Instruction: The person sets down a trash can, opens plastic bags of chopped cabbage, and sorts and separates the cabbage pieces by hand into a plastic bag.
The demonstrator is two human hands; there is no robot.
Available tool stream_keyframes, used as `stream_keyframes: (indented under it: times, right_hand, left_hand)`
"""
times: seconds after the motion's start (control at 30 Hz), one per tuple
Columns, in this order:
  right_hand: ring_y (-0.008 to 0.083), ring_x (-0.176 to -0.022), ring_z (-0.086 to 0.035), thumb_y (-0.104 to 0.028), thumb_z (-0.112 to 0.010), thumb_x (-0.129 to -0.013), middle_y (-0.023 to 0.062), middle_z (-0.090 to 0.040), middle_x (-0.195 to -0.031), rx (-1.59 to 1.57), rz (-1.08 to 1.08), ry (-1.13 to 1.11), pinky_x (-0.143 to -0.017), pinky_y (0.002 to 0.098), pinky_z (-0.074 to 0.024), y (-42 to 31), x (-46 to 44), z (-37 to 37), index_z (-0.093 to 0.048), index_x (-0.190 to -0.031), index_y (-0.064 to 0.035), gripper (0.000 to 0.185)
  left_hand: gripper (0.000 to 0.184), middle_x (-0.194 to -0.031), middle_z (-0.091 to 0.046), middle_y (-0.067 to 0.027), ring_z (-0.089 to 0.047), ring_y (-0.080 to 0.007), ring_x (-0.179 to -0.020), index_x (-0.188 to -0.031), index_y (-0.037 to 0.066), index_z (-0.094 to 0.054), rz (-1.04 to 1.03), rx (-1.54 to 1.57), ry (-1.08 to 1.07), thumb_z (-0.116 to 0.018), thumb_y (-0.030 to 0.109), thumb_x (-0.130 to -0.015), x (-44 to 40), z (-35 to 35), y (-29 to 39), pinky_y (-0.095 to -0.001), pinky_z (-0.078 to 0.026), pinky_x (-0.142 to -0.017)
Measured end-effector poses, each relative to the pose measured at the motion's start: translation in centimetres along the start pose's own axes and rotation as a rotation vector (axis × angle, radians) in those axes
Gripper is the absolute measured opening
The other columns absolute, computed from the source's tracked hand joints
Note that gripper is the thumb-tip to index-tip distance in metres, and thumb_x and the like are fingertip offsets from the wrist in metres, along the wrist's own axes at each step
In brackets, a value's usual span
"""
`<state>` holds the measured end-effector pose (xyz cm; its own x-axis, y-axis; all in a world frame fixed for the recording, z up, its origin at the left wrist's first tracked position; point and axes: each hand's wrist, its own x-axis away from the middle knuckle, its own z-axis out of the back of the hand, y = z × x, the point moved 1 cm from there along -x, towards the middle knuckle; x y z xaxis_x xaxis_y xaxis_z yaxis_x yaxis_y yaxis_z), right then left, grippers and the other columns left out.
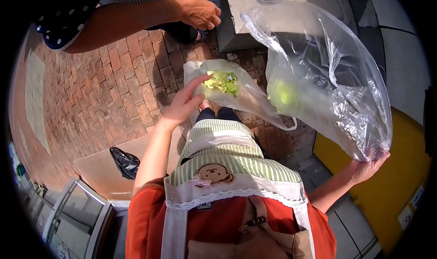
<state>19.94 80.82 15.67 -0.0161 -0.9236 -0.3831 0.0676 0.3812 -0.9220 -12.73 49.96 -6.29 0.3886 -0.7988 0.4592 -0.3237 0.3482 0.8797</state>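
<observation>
Apron [236, 179]: green-striped, bear motif, below and between the hands.

Right hand [367, 167]: arm out wide, fingers gripping the gathered edge of a large clear bag [342, 105]; the bag billows up beyond the hand, presumably held out so the film does not collapse. A round pale-green item [283, 94] shows through the plastic (too veiled to name).

Left hand [183, 105]: forefinger and thumb parted, touching the side of a smaller translucent bag [253, 100], probably to steady it; whether the fingers pinch the film cannot be told. Leafy green pieces [222, 82] show in it by the forefinger.

Black bag [124, 162]: on the ground, outward of the left forearm.

Beyond the left hand: another person's hand [202, 13], fingers curled, over brick paving [102, 84].
</observation>
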Motion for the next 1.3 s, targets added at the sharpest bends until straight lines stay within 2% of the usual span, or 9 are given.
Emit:
stream_keyframes:
  times: [0.2,0.33,0.53,0.6,0.7,0.8,0.9,1.13,1.3]
  right_hand:
    - [0.0208,-0.103,-0.054,0.008,-0.061,-0.085,0.0100,-0.053,-0.114,0.014,0.032,0.020,-0.088,0.0368,-0.0502,-1.0,0.7,-0.4,-0.043,-0.132,-0.0004,0.051]
    - [0.0201,-0.102,-0.054,0.007,-0.058,-0.088,0.0097,-0.054,-0.114,0.046,0.056,0.008,-0.087,0.0367,-0.0503,-1.0,1.2,-0.5,-0.047,-0.128,0.0010,0.042]
    - [0.0182,-0.101,-0.054,0.004,-0.057,-0.091,0.0088,-0.055,-0.114,-0.024,0.011,-0.037,-0.085,0.0354,-0.0504,-1.4,1.3,-0.5,-0.050,-0.126,0.0018,0.036]
    - [0.0178,-0.100,-0.054,0.003,-0.057,-0.091,0.0087,-0.055,-0.114,-0.022,0.005,-0.029,-0.085,0.0346,-0.0505,-1.3,1.2,-0.6,-0.050,-0.127,0.0018,0.036]
    - [0.0179,-0.098,-0.055,-0.001,-0.057,-0.093,0.0086,-0.055,-0.114,-0.122,-0.021,-0.119,-0.085,0.0335,-0.0508,-1.5,1.4,-1.2,-0.050,-0.127,0.0016,0.034]
    - [0.0154,-0.094,-0.056,-0.011,-0.056,-0.097,0.0072,-0.057,-0.110,0.081,0.053,0.043,-0.081,0.0304,-0.0511,-2.1,2.0,-3.3,-0.055,-0.120,0.0009,0.026]
    - [0.0090,-0.084,-0.057,-0.022,-0.054,-0.099,0.0030,-0.062,-0.096,-0.120,-0.116,-0.010,-0.073,0.0243,-0.0488,0.1,0.8,-4.6,-0.060,-0.104,-0.0026,0.021]
    - [0.0070,-0.075,-0.059,-0.024,-0.056,-0.098,0.0004,-0.064,-0.086,-0.254,-0.182,-0.142,-0.068,0.0227,-0.0500,-1.9,-11.8,-13.0,-0.061,-0.097,-0.0060,0.019]
    - [0.0120,-0.089,-0.061,-0.020,-0.056,-0.098,0.0050,-0.064,-0.099,-0.400,0.004,-0.123,-0.077,0.0248,-0.0516,-6.2,-24.8,-16.8,-0.060,-0.106,-0.0024,0.020]
  left_hand:
    - [0.051,-0.128,-0.052,-0.0051,-0.054,-0.0080,-0.071,-0.138,0.010,-0.046,0.033,-0.061,-0.036,-0.051,0.007,-0.087,-1.7,1.6,-1.6,-0.0255,-0.049,-0.074]
    - [0.048,-0.122,-0.054,-0.0037,-0.054,-0.0082,-0.070,-0.135,0.010,-0.049,0.090,-0.072,0.003,-0.050,0.006,-0.087,-1.5,2.1,-2.6,-0.0248,-0.049,-0.072]
    - [0.038,-0.108,-0.057,-0.0010,-0.052,-0.0071,-0.077,-0.125,0.008,-0.058,-0.057,-0.103,0.185,-0.052,0.007,-0.088,-2.3,4.9,-4.1,-0.0224,-0.046,-0.071]
    - [0.034,-0.099,-0.058,0.0011,-0.050,-0.0060,-0.077,-0.123,0.008,-0.059,0.073,-0.039,0.102,-0.052,0.008,-0.089,-2.4,5.5,-3.4,-0.0212,-0.043,-0.069]
    - [0.032,-0.089,-0.057,0.0028,-0.048,-0.0055,-0.073,-0.121,0.007,-0.060,0.077,-0.026,0.133,-0.051,0.008,-0.090,-1.4,5.7,-2.6,-0.0200,-0.041,-0.066]
    - [0.031,-0.084,-0.055,0.0023,-0.046,-0.0052,-0.069,-0.120,0.006,-0.061,0.038,-0.001,0.179,-0.051,0.009,-0.091,-0.4,6.8,-2.4,-0.0193,-0.039,-0.063]
    - [0.029,-0.080,-0.054,0.0024,-0.044,-0.0045,-0.065,-0.119,0.006,-0.062,0.007,0.138,0.217,-0.052,0.010,-0.092,-0.8,6.3,-2.0,-0.0189,-0.036,-0.060]
    - [0.028,-0.075,-0.050,0.0048,-0.041,-0.0021,-0.060,-0.115,0.006,-0.065,-0.095,0.110,0.240,-0.053,0.007,-0.090,-3.0,4.2,0.9,-0.0172,-0.033,-0.054]
    - [0.024,-0.069,-0.046,0.0070,-0.037,-0.0008,-0.056,-0.109,0.007,-0.068,-0.113,0.066,0.370,-0.052,0.010,-0.092,-3.0,3.8,1.9,-0.0169,-0.028,-0.050]
